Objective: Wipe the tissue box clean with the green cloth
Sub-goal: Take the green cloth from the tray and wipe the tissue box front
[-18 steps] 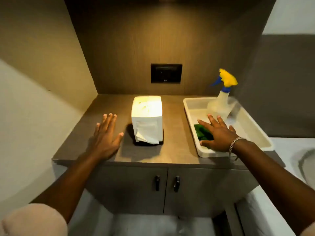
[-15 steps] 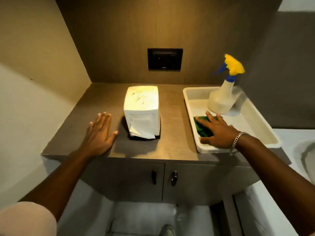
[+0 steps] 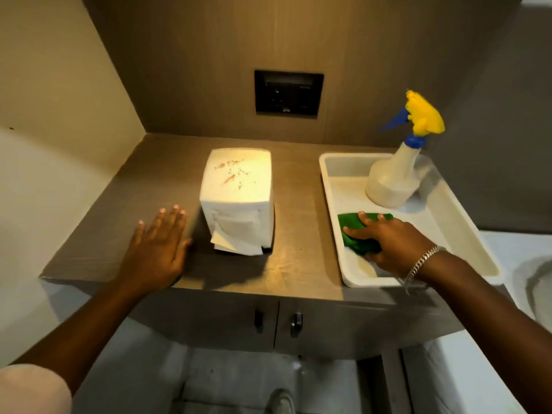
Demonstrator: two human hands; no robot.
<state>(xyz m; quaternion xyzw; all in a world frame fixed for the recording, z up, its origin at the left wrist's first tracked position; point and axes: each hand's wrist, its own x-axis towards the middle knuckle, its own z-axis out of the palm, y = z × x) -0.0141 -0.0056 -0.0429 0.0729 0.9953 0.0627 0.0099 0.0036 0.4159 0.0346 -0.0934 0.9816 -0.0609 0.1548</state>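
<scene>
A white tissue box stands in the middle of the brown counter, with brown specks on its top and a tissue hanging out of its front. My left hand lies flat and open on the counter just left of the box, not touching it. The green cloth lies in the near left part of a white tray. My right hand rests on the cloth, fingers curling over it and thumb under its near edge. Part of the cloth is hidden under the hand.
A spray bottle with a yellow and blue head stands at the back of the tray. A black wall socket sits above the counter. Walls close in at left and back. Cabinet doors with two handles lie below the counter edge.
My right hand's fingers have curled down around the green cloth in the tray. My left hand stays flat beside the tissue box. The camera has tilted down and moved closer.
</scene>
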